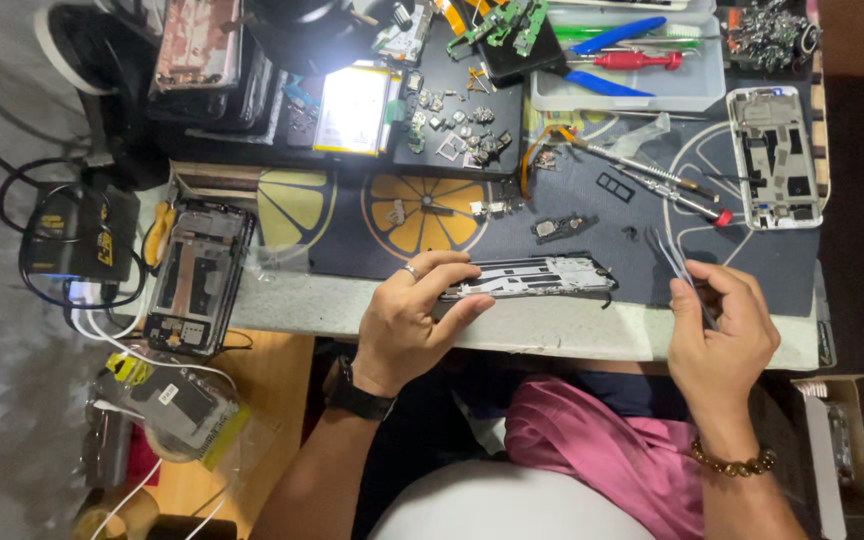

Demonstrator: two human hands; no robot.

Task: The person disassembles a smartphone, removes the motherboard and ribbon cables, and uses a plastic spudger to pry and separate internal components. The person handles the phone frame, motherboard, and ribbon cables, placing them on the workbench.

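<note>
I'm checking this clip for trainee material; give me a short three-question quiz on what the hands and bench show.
1. True or false: the left hand tilts the opened dark phone frame on its edge at the near side of the bench.
2. What does the right hand hold? A) thin metal tweezers B) a red-handled screwdriver C) a yellow cable
3. Fill in: the white phone frame lies on the dark work mat at its far ____ corner.

Key: 1 true; 2 A; 3 right.
</note>
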